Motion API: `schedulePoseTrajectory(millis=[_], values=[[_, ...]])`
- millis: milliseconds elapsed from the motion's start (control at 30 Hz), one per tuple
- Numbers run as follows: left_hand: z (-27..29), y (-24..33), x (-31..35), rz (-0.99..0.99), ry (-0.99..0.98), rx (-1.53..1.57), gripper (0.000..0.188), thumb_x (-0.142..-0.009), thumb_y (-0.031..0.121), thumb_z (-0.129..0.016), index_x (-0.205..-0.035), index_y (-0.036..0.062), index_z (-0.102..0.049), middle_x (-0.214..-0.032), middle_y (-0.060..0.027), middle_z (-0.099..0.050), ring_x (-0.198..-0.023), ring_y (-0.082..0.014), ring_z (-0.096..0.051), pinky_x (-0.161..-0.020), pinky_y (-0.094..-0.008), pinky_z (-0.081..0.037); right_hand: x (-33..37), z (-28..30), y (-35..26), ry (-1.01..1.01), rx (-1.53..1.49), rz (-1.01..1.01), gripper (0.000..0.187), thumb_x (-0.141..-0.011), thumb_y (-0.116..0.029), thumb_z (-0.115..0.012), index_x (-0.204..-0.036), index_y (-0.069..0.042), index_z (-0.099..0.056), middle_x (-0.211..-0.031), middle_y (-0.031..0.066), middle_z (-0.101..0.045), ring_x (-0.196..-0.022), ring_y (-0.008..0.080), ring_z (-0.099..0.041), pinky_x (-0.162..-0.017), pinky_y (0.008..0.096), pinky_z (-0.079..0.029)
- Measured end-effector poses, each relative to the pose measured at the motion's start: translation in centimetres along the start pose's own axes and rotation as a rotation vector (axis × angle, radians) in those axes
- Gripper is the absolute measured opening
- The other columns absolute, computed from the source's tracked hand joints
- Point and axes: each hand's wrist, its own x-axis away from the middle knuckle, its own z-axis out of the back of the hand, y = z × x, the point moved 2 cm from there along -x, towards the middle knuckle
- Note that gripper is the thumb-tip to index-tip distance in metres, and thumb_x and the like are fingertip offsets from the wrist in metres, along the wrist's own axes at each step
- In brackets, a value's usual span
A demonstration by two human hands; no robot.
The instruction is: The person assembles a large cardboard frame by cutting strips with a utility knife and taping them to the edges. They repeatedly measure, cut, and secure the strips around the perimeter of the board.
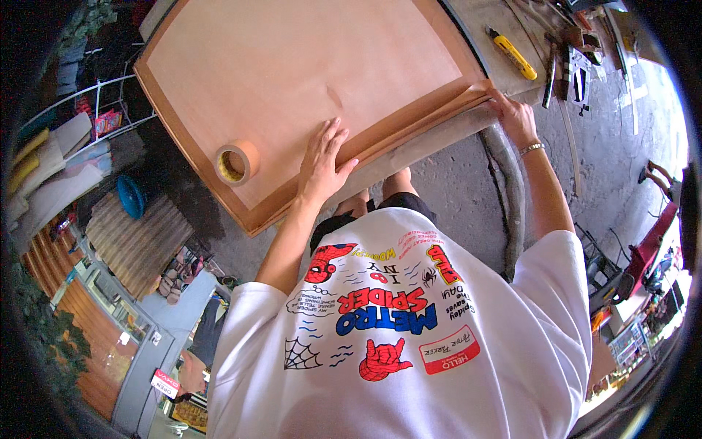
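A large pale tan panel (292, 66) with a darker brown border lies in front of me. My left hand (322, 162) rests palm down near its front edge, fingers stretched out and holding nothing. A loose brown strip (420, 132) runs along that edge and lifts a little at its right end. There, at the near right corner, my right hand (516, 121) has its fingers closed on the strip; the fingertips are partly hidden. To the left of my left hand, a roll of tan tape (238, 161) sits on the panel.
A yellow utility knife (512, 53) lies on the worktable (504, 14) beyond the right corner, beside several hand tools. A thick grey post or pipe (504, 194) stands below the right edge. Left of the panel is a white wire rack (99, 99), with a blue round basin (131, 196) nearby.
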Motion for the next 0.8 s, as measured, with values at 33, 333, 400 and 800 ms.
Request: schedulePoseTrajectory(millis=[33, 333, 400, 800], values=[[0.0, 0.0, 0.1, 0.009, 0.000, 0.000, 0.069, -0.086, 0.028, -0.082, -0.145, 0.0090, -0.053, -0.164, -0.0144, -0.037, -0.149, -0.0371, -0.038, -0.120, -0.0501, -0.036, -0.1, 0.3, 0.6, 0.017, -0.003, -0.014, 0.039, -0.100, -0.037, -0.065, -0.136, -0.025, -0.060, -0.084, 0.0127, -0.075, -0.074, 0.0358, -0.074, -0.064, 0.0468, -0.059], [-0.3, 1.3, -0.8, 0.219, -0.030, 0.044, 0.085, -0.079, 0.020, -0.087, -0.151, 0.0106, -0.044, -0.168, -0.0161, -0.032, -0.152, -0.0377, -0.034, -0.121, -0.0542, -0.032, -2.1, 2.8, -1.9, 0.253, -0.334, 0.072, 0.032, -0.093, -0.019, -0.076, -0.123, -0.012, -0.065, -0.124, 0.0126, -0.065, -0.109, 0.0347, -0.068, -0.093, 0.0420, -0.057], [-0.3, 1.6, -1.0, 0.242, -0.043, 0.020, 0.087, -0.078, 0.020, -0.088, -0.152, 0.0107, -0.043, -0.169, -0.0169, -0.030, -0.153, -0.0381, -0.032, -0.122, -0.0557, -0.030, -2.0, 2.2, -1.2, 0.243, -0.378, 0.066, 0.028, -0.093, -0.016, -0.076, -0.119, -0.010, -0.066, -0.124, 0.0119, -0.065, -0.109, 0.0337, -0.067, -0.094, 0.0412, -0.056], [-3.2, 3.4, -6.2, 0.014, 0.003, -0.065, 0.093, -0.084, 0.039, -0.084, -0.160, 0.0157, -0.038, -0.171, -0.0156, -0.027, -0.156, -0.0437, -0.023, -0.124, -0.0637, -0.021, -0.8, -1.4, -1.0, 0.320, -0.721, -0.480, 0.024, -0.093, -0.015, -0.075, -0.114, -0.004, -0.073, -0.109, 0.0111, -0.072, -0.094, 0.0250, -0.072, -0.083, 0.0349, -0.056]])
